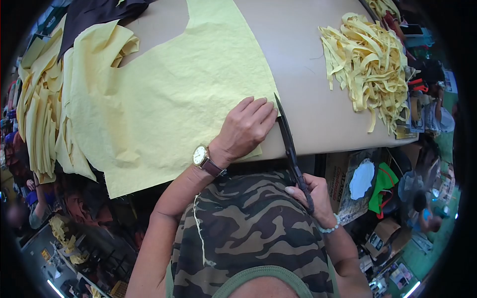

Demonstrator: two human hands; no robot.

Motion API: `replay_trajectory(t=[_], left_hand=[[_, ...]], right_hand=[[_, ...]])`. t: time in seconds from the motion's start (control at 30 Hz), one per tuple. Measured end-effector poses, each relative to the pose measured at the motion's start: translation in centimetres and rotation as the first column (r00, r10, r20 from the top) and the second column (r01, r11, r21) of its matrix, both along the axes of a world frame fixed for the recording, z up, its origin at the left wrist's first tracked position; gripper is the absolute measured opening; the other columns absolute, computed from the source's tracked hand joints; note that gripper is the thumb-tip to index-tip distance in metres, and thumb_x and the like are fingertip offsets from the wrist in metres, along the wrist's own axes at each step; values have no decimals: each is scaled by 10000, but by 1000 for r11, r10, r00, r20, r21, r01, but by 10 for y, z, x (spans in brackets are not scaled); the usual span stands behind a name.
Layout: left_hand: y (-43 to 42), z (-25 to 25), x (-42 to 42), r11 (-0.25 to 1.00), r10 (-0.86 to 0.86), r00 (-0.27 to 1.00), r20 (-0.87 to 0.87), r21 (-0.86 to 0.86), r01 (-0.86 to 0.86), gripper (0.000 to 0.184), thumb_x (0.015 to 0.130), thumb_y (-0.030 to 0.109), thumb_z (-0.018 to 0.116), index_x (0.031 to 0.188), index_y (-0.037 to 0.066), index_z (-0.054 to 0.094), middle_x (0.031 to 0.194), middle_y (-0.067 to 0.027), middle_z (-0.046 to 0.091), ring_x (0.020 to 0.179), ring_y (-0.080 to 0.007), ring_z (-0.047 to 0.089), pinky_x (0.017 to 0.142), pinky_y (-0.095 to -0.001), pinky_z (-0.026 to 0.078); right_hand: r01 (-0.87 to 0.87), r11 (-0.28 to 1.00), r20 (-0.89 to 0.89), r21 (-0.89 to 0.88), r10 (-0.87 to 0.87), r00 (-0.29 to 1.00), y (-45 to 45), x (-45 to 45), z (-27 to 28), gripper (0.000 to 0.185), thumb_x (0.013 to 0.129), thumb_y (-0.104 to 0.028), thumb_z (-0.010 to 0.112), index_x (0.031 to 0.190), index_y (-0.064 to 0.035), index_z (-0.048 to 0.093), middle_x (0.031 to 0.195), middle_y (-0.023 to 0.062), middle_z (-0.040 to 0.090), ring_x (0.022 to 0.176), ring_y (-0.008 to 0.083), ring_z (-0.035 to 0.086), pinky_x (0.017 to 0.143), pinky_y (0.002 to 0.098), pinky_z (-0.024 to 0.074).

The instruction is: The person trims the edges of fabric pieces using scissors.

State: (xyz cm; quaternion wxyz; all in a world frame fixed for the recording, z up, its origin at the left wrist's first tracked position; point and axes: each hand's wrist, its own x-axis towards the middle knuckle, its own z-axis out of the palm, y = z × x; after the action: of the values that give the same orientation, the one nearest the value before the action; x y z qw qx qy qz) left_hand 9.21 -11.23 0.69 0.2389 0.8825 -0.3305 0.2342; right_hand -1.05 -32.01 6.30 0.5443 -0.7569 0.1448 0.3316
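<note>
A large sheet of yellow fabric [174, 94] lies across the table and hangs over its near edge. My left hand [248, 124], palm down with a watch on the wrist, is on the fabric's right edge; its fingers are together and bent over the cloth, the thumb hidden. Black scissors [289, 144] are in my right hand [315, 196], which is wrapped around the handles just beyond the table edge. Their long blades point away from me along the fabric's edge, beside my left fingertips. Whether the blades are apart is hard to see.
A heap of yellow fabric strips [367, 64] covers the table's right side. Folded yellow cloth [42, 119] is stacked at the left, near dark fabric [94, 22]. A loose thread [198, 228] lies on my camouflage top. Boxes [385, 236] stand on the floor at right.
</note>
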Motion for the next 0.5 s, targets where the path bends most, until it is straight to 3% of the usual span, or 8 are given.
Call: replay_trajectory(t=[0.17,0.5], left_hand=[[0,-1,0,1000,-4,1000,-13,-14,4,179,711,89,562,851,-14,606,861,-93,583,880,-216,582,767,-336,469],[2,-1,-1,999,-12,999,-52,-37,10,182,721,80,605,893,25,628,923,-79,624,884,-225,623,767,-364,508]], right_hand=[[-37,999,17,-25,38,999,-4,-4,-3,290,744,-185,733,623,-36,515,548,-63,453,518,12,370,441,185,289],[47,994,-81,99,-39,996,6,17,2,265,754,-176,708,640,-29,519,528,-30,483,465,26,424,426,184,307]])
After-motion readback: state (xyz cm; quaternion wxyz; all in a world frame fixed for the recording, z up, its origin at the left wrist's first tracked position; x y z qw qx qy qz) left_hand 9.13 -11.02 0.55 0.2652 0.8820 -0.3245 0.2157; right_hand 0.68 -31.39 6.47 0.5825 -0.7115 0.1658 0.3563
